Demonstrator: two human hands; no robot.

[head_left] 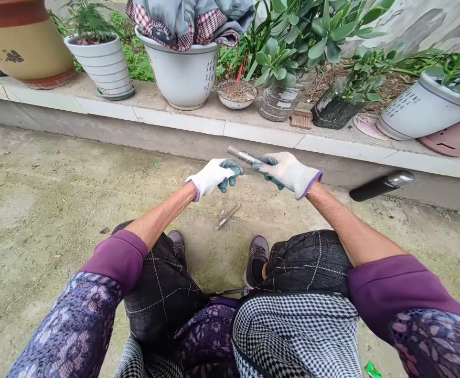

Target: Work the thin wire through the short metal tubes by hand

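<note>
Both my hands wear white gloves with grey-green fingertips. My right hand is shut on a short metal rod with a threaded, wire-wound section, pointing up and left. My left hand is closed just below and left of the rod, its fingertips pinched at a thin wire or strand that leads to the rod. Another rod-like piece lies on the ground between my feet, below the hands.
A tiled ledge runs across ahead, carrying several plant pots, one white pot draped with cloth. A dark cylinder with a silver cap sticks out at the right. Bare concrete ground spreads left. My knees and shoes are below.
</note>
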